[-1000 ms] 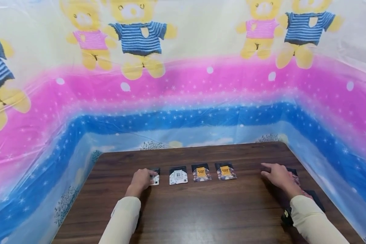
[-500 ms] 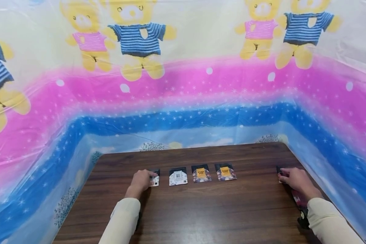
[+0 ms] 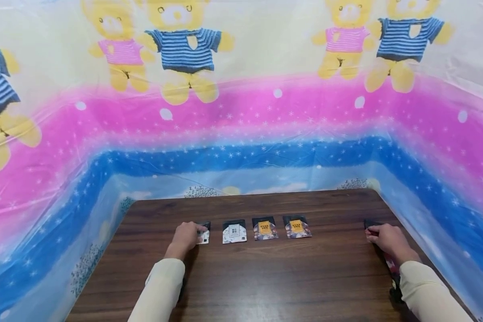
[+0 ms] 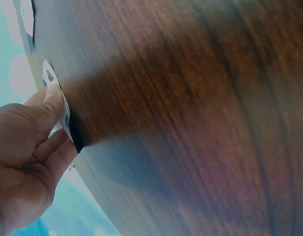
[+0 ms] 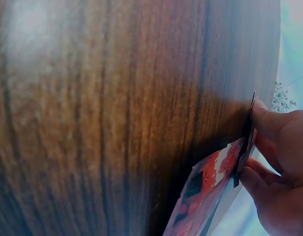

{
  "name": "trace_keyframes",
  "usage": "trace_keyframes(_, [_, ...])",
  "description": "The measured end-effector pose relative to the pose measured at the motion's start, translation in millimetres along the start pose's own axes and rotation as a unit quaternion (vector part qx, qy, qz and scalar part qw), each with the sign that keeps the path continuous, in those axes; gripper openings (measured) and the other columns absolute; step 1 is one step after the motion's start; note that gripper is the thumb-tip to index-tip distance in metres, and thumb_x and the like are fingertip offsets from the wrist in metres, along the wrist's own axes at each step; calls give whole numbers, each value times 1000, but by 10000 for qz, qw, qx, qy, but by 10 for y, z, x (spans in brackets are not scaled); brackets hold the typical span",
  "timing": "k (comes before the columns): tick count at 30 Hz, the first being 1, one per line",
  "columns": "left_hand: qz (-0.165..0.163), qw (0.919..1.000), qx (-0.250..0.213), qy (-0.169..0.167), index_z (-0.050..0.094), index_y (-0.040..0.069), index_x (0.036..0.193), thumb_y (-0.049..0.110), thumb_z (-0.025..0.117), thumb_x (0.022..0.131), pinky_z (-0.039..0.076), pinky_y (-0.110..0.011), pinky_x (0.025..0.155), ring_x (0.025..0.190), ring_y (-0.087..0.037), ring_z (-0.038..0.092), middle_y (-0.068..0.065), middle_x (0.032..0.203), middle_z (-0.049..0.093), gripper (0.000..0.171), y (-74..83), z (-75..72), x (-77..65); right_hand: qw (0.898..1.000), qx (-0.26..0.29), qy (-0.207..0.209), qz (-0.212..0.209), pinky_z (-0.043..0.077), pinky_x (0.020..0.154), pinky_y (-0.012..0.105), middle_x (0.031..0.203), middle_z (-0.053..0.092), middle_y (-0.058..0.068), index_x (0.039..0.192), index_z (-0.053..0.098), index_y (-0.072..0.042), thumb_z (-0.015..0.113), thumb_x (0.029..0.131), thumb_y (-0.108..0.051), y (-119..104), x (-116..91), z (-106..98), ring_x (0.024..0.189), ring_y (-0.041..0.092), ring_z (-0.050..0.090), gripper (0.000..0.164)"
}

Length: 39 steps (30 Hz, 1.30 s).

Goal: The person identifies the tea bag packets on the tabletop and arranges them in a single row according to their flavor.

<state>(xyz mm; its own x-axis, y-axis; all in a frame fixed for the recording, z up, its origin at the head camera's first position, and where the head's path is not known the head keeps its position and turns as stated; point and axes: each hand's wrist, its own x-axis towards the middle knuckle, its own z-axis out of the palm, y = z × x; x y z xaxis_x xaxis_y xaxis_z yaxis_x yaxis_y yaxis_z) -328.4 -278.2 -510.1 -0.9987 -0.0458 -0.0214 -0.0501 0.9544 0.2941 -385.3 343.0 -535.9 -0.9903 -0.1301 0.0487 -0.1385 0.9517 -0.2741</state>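
Note:
My left hand (image 3: 186, 236) holds a black-and-white sachet (image 3: 203, 234) at the left end of a row. In the left wrist view its thumb lies on that sachet (image 4: 67, 114) and other fingers are at its lower edge. On the right, my right hand (image 3: 390, 239) pinches a dark-and-red sachet (image 3: 370, 230), mostly covered by the fingers. The right wrist view shows this sachet (image 5: 246, 142) edge-on between thumb and fingers. A second red sachet (image 5: 208, 189) lies close beside it, partly under the right hand in the head view.
Another white sachet (image 3: 234, 231) and two orange-labelled sachets, one (image 3: 265, 228) beside the other (image 3: 297, 226), continue the row on the brown wooden table (image 3: 265, 277). A printed bear curtain (image 3: 241, 112) surrounds the table's back and sides.
My right hand has moved right from above the table to the dark-and-red sachet and taken hold of it. The left hand has stayed at the white sachet.

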Motion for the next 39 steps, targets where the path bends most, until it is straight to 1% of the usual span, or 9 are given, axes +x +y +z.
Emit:
trace_keyframes(5, [68, 9998, 160, 15, 78, 16, 119, 10, 77, 90, 60, -45, 85, 102, -37, 71, -18, 123, 73, 30, 26, -34, 14, 10000, -26, 17, -86, 50, 90, 64, 125, 62, 39, 130, 67, 2, 71, 93, -22, -11, -4, 14, 109, 59, 58, 45])
trace_keyframes(13, [127, 9996, 266, -22, 78, 18, 121, 10, 76, 90, 60, -42, 82, 104, -36, 71, -16, 125, 73, 31, 54, -75, 9, 9998, -175, -42, -106, 52, 86, 61, 125, 63, 37, 131, 67, 0, 73, 93, -25, -41, -8, 1, 106, 56, 61, 46])
trace_keyframes(18, [182, 9992, 365, 19, 78, 17, 121, 10, 76, 90, 59, -39, 76, 98, -35, 72, -16, 124, 73, 31, 60, -71, 5, 9996, -197, -118, -170, 53, 84, 59, 125, 64, 36, 132, 67, -2, 74, 92, -27, -89, 16, 12, 106, 55, 61, 48])
trace_keyframes(20, [169, 9991, 397, 4, 78, 18, 121, 10, 76, 90, 57, -37, 71, 92, -33, 72, -16, 125, 73, 31, 56, -60, 8, 9995, -200, -101, -223, 52, 85, 60, 124, 65, 35, 131, 68, -2, 74, 92, -27, -116, 28, 19, 106, 55, 61, 47])
trace_keyframes(23, [116, 9990, 435, -28, 77, 18, 122, 12, 76, 91, 55, -34, 69, 89, -32, 72, -16, 127, 72, 32, 50, -44, 10, 9994, -181, -94, -270, 51, 87, 62, 123, 66, 34, 131, 68, -2, 74, 92, -26, -158, 51, 39, 107, 55, 61, 46])
trace_keyframes(31, [8, 9990, 438, -32, 74, 16, 126, 12, 77, 90, 52, -32, 65, 90, -34, 71, -18, 129, 70, 36, 66, -49, 15, 9994, -89, -122, -325, 50, 91, 63, 124, 66, 33, 132, 67, -2, 72, 94, -24, -286, 95, 90, 108, 53, 62, 44])
trace_keyframes(35, [26, 9991, 418, -30, 75, 16, 125, 11, 77, 90, 48, -30, 61, 81, -31, 69, -18, 129, 70, 36, 67, -37, 16, 9994, 72, -191, -267, 50, 93, 63, 125, 65, 34, 134, 66, -1, 71, 95, -23, -337, 116, 118, 111, 53, 61, 45])
trace_keyframes(37, [49, 9991, 425, -25, 75, 16, 125, 10, 76, 90, 47, -30, 61, 81, -30, 69, -19, 129, 70, 35, 66, -32, 19, 9993, 110, -194, -289, 50, 94, 63, 126, 66, 33, 134, 66, -2, 70, 95, -23, -373, 128, 132, 111, 52, 61, 44])
trace_keyframes(39, [52, 9991, 412, -12, 75, 16, 124, 9, 76, 90, 49, -31, 62, 86, -32, 70, -19, 129, 70, 35, 67, -30, 23, 9991, 120, -182, -351, 50, 93, 62, 125, 66, 32, 134, 66, -2, 71, 95, -22, -417, 140, 144, 111, 52, 62, 44])
